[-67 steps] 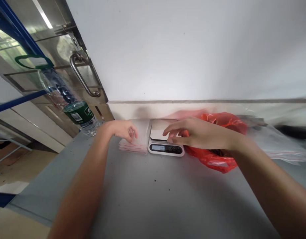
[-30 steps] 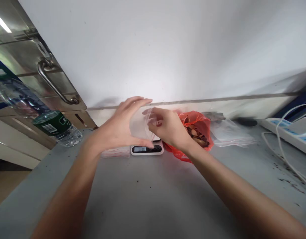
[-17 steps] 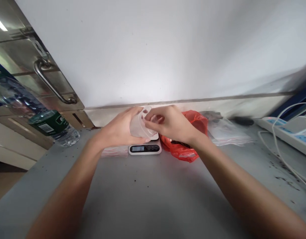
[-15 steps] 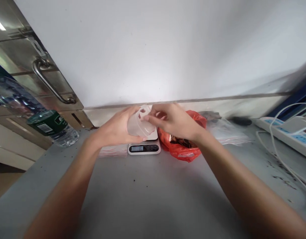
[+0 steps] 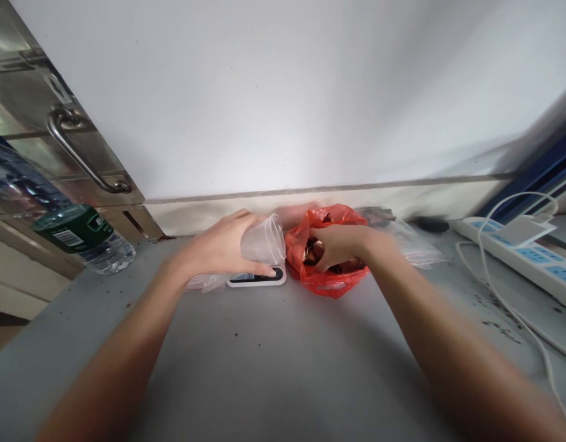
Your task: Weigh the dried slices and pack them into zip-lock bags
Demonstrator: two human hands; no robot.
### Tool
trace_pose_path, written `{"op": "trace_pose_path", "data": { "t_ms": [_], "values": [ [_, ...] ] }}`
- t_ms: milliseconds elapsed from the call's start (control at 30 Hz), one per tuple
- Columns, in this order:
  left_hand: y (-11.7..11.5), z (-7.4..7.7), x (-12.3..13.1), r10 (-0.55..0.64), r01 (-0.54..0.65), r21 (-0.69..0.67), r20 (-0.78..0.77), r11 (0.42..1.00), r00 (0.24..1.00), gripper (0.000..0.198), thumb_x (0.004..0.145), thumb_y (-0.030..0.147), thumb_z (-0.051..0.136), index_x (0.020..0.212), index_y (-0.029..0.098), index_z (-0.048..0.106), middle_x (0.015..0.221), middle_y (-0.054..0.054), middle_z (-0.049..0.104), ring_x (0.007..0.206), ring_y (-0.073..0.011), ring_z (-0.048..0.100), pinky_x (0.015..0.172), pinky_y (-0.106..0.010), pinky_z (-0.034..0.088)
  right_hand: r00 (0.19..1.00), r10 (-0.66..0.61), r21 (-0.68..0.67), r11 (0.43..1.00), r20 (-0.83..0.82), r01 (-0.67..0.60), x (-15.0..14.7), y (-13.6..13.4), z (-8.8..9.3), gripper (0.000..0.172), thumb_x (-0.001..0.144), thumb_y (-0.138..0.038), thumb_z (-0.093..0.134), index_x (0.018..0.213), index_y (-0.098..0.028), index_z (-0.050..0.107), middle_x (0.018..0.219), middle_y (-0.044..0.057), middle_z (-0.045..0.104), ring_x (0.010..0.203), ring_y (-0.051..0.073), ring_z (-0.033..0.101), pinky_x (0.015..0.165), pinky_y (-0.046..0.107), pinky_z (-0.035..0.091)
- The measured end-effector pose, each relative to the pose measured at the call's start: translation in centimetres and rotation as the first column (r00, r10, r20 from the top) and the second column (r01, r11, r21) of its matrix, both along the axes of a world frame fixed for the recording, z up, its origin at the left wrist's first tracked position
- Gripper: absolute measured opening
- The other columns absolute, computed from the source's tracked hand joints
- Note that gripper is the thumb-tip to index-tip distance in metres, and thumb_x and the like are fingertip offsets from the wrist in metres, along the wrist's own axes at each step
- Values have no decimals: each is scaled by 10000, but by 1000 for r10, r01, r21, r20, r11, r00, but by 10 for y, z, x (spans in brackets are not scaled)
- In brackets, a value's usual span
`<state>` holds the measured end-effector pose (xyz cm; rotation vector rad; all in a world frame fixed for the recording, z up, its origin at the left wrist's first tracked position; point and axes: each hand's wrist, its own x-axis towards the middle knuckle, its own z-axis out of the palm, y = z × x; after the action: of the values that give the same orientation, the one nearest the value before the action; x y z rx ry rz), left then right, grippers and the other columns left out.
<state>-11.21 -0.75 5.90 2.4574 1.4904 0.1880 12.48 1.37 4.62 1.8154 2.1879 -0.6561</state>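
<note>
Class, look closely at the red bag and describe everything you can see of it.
The red bag looks like thin, glossy plastic, with crumpled sides and an uneven rim. It sits open on the grey table, just right of the scale, and holds shiny brown pieces. The right hand reaches into its mouth, hiding part of the contents.
</note>
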Motion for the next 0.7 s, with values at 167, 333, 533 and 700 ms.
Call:
{"op": "trace_pose_path", "data": {
  "t_ms": [167, 333, 533, 700],
  "values": [
    [0, -6, 7, 14, -14, -36, 15, 999, 1000, 1078, 673, 766, 763, 1561, 225, 481, 1610, -127, 501, 1450, -402, 489, 1176, -468, 429, 1000, -18, 97, 995, 24, 16, -14, -5, -1, 375, 782, -301, 788, 1126, -218, 664, 963, 81, 720, 870, 289, 719, 601, 318, 482],
    [-2, -13, 11, 19, -20, -51, -24, 998, 1000, 1069, 766, 745, 717, 1618, 182, 398, 1683, -154, 395, 1495, -396, 438, 1189, -471, 414, 998, -14, 150, 989, 66, 4, -21, -7, -2, 366, 820, -222, 741, 1181, -178, 699, 1072, 152, 704, 950, 324, 724, 691, 355, 521],
    [0, -17, 18, 0, -2, -45, -44, 999, 999, 1026, 785, 764, 695, 1610, 216, 425, 1667, -127, 433, 1472, -389, 470, 1164, -431, 438, 998, 31, 200, 979, 48, -40, -20, -6, -7, 227, 850, -195, 660, 1062, -178, 740, 1217, 181, 658, 1070, 334, 689, 756, 362, 537],
    [0, -18, 23, 31, -34, -50, -65, 998, 997, 1024, 770, 768, 698, 1611, 254, 419, 1680, -110, 415, 1486, -390, 456, 1156, -429, 447, 997, 78, 215, 974, -12, -74, -18, -1, -10, 132, 873, -154, 617, 937, -188, 728, 993, 108, 730, 900, 250, 699, 695, 307, 482]
  ]
}}
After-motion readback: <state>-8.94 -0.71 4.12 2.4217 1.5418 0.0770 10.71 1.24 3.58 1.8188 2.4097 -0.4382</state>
